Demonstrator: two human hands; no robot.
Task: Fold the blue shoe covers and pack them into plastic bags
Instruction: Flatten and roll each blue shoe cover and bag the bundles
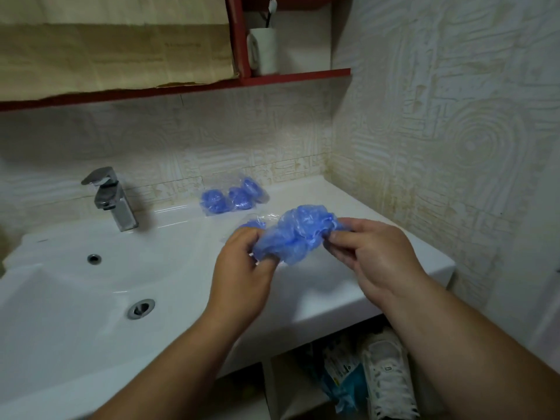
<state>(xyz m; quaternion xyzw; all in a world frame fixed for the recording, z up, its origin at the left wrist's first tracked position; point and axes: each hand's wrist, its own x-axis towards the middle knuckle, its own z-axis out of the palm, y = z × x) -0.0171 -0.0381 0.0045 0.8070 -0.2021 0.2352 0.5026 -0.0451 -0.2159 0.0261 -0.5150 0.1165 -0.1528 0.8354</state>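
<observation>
A crumpled blue shoe cover (298, 234) is held above the white sink counter (378, 268), stretched between both hands. My left hand (242, 268) pinches its left end and my right hand (372, 253) pinches its right end. Just behind my left hand lies a clear plastic bag (260, 219) with a bit of blue inside. Further back, against the wall, several packed bags of blue shoe covers (233, 197) lie together on the counter.
The basin with drain (141, 308) and a chrome faucet (113, 201) are to the left. A red shelf (297, 75) with a white cup hangs above. A tiled wall closes the right. White sneakers (385, 374) sit under the counter.
</observation>
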